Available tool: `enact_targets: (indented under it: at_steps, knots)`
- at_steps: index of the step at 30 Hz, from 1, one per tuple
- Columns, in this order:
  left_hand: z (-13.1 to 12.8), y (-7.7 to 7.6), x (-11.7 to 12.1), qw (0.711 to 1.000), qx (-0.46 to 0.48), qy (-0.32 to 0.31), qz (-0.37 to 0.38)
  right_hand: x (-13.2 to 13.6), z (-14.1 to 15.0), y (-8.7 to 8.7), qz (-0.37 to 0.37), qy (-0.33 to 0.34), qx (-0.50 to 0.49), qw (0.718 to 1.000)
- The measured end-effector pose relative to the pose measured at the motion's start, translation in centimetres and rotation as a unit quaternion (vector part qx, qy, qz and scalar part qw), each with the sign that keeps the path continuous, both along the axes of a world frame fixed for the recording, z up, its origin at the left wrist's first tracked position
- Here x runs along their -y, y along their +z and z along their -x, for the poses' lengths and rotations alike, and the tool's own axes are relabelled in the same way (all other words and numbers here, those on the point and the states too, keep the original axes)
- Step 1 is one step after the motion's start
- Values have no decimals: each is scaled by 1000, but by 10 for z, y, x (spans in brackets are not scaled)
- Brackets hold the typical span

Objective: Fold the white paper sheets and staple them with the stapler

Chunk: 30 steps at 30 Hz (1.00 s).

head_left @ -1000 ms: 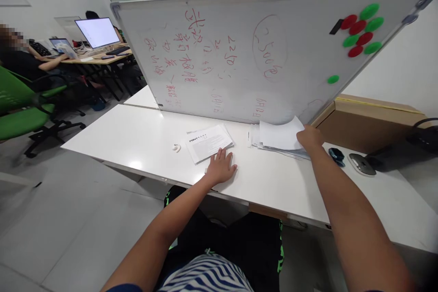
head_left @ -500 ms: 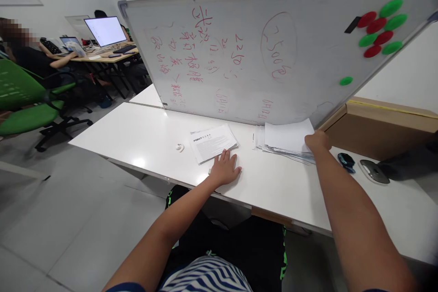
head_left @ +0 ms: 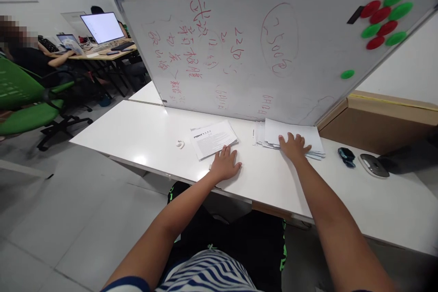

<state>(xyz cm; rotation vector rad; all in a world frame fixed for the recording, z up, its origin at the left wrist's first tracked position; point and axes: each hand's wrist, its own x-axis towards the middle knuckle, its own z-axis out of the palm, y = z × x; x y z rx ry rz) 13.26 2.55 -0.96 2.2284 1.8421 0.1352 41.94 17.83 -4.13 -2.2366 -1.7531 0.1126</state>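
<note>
Two piles of paper lie on the white desk [head_left: 153, 134]. The left one is a small stack of printed sheets [head_left: 214, 140], its top sheet headed with bold dark letters. My left hand [head_left: 225, 164] rests with spread fingers at that stack's near edge, fingertips touching the paper. A thicker, uneven stack of paper [head_left: 308, 136] with a blank white top sheet lies to the right, near the whiteboard. Across its near edge my right hand [head_left: 294, 147] lies with fingers spread on the top sheet. A small light object is partly hidden beside my left hand.
Behind the papers leans a whiteboard [head_left: 246, 59] with red writing and magnets. A small white curved object [head_left: 179, 144] lies left. On the right are a cardboard box [head_left: 376, 123], a dark blue object [head_left: 346, 157] and a grey oval device [head_left: 373, 165]. A person [head_left: 27, 64] sits at a far desk.
My right hand has let go of the right corner of the thicker stack's top sheet and moved left onto its near edge, fingers spread. My left hand stays by the printed sheets.
</note>
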Motion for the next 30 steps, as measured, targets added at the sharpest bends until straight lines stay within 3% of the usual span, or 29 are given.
enact_targets:
  at_steps: [6,8,10,12,15,19,23,26,30]
  knots:
    - [1,1,1,1000,6,0,-3,-6,0,-1,32,-15,-34,999]
    - [1,0,1,1000,6,-1,-17,4,8,3,-16,-29,-45,998]
    - [1,-2,1,999,3,-2,-36,21,23,6,-112,-19,-40,993]
    - [1,-3,1,999,-1,-3,-51,44,41,8,-195,35,-28,980]
    - [0,-4,1,998,-4,-6,-62,75,67,10,-215,109,-49,969]
    - [-1,-5,1,997,-6,-10,-79,93,93,20,-179,127,-218,951]
    - [-1,-8,1,996,-6,-15,-89,90,113,33,-9,125,-427,896]
    - [0,-11,1,994,-8,-25,-104,84,131,40,85,115,-457,878]
    - [1,-13,4,987,-10,-64,-146,74,156,47,82,117,-436,889]
